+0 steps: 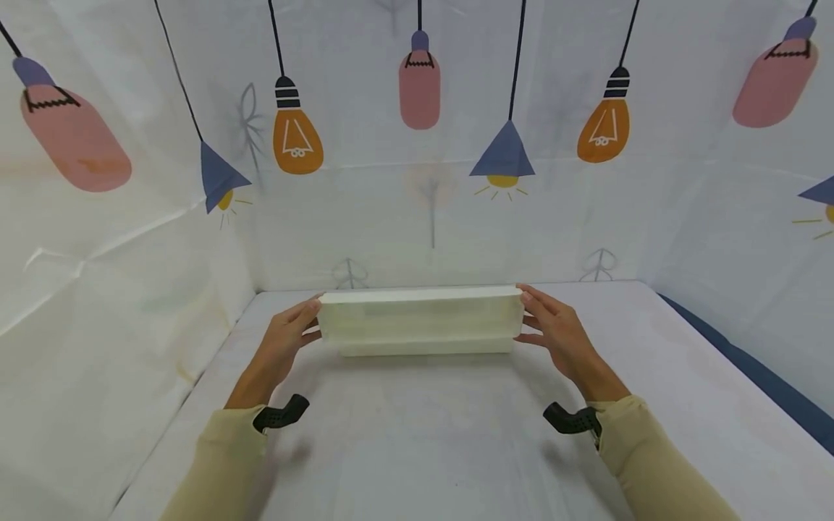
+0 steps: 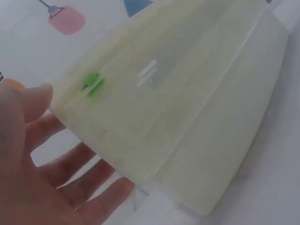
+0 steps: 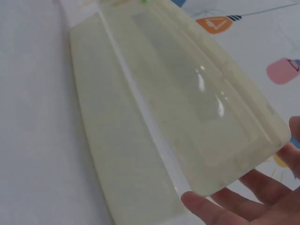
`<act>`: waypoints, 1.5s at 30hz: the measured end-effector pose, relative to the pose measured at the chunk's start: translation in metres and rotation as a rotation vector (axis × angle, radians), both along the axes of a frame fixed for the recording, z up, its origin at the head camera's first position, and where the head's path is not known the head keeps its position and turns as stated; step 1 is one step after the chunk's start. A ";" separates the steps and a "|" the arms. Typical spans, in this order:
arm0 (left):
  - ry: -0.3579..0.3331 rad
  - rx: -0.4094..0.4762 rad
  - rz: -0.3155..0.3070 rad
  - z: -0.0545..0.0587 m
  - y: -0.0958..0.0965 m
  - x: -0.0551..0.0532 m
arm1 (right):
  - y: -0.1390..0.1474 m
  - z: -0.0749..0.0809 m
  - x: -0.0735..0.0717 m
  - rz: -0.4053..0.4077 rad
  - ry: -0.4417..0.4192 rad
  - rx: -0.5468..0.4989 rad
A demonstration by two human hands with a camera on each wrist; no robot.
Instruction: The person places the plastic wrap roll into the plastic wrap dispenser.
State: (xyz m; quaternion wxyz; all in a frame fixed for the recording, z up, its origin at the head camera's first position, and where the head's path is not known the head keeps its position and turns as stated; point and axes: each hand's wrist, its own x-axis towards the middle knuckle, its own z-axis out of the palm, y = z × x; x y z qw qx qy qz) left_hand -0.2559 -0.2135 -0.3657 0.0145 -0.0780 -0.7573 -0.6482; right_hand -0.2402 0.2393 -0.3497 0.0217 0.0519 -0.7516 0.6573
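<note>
A long, pale, translucent plastic container [image 1: 420, 322] is in the middle of the head view, near the back of the table. Its broad upper panel overhangs a narrower lower part. My left hand [image 1: 279, 351] grips the left end of the upper panel, thumb near the top edge and fingers spread along the side. At the opposite end my right hand [image 1: 565, 344] holds the panel in much the same way. Through the plastic a small green patch [image 2: 93, 84] shows in the left wrist view; what it is cannot be made out.
A white-covered table [image 1: 417, 449] lies under the container. White sheeting printed with hanging lamps [image 1: 297, 141] encloses the back and sides. A dark blue strip [image 1: 749, 362] runs along the right edge. Black bands [image 1: 281, 414] are worn at both wrists.
</note>
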 end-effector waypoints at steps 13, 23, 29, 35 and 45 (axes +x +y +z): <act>-0.006 -0.062 -0.051 0.011 0.006 -0.006 | -0.001 0.002 -0.009 -0.063 0.073 -0.096; 0.043 0.014 -0.058 0.014 0.008 -0.013 | 0.000 0.000 -0.016 -0.002 0.103 -0.141; 0.091 0.054 -0.048 0.009 0.010 -0.018 | 0.004 -0.002 -0.021 0.059 0.110 -0.167; 0.129 0.049 -0.038 0.007 0.013 -0.020 | 0.006 -0.002 -0.024 0.095 0.131 -0.177; 0.101 -0.116 0.001 0.005 0.018 -0.017 | 0.006 -0.010 -0.025 0.077 0.158 -0.177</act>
